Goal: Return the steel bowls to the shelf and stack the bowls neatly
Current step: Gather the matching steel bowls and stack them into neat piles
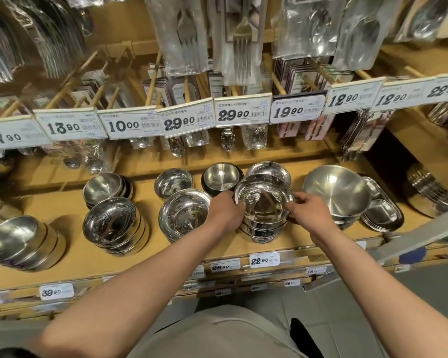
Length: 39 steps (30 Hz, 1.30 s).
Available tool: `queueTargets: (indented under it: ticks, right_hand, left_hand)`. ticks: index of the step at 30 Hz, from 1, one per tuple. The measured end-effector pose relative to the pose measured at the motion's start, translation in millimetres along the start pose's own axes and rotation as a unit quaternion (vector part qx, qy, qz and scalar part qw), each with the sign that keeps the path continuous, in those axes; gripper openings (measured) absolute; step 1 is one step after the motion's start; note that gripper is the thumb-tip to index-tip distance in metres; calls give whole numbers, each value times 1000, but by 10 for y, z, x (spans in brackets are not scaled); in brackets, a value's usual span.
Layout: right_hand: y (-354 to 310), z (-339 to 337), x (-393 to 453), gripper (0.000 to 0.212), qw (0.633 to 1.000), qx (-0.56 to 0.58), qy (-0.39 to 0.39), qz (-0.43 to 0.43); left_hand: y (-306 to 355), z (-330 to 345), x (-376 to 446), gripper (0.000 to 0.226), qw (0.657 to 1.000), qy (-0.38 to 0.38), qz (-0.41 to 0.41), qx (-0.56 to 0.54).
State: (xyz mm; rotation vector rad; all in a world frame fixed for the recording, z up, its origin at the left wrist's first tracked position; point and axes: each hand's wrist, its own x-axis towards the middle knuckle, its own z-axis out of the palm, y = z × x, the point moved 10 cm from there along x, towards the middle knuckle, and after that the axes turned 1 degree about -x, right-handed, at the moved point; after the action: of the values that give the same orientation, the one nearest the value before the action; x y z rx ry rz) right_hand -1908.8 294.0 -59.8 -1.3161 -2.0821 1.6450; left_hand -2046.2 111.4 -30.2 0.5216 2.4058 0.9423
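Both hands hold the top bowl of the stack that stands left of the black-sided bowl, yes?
Not quite. In the head view the left hand and right hand hold the top bowl of a stack standing right of the black-sided bowl, not left.

shiny steel bowl (263,200) – upright atop stack (263,228), shelf (70,254)

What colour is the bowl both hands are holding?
Shiny silver steel: the top bowl of its stack, seen in the head view.
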Motion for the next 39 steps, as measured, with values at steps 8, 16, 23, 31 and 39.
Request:
queueTargets:
  ticks: [8,16,23,31,39]
  right_hand:
    - [-3,-2,-24,45,1000,-29,-2,4]
    - [-777,-232,-309,28,973,-118,139,-141]
    - [-1170,676,-208,20,989,45,-39,-134]
    - [-1087,222,289,13,997,-42,44,-51]
    - [-802,46,844,7,998,-68,1,-15]
  left_hand:
    - [18,21,-50,23,999,-23,9,-31]
    - [-11,-558,-140,44,994,19,11,-103]
    - [-559,-1572,-228,10,975,117,-16,-188]
    - [-640,-1700,-58,14,974,87,-23,-207]
    - [-184,-1187,400,18,988,35,-4,-148]
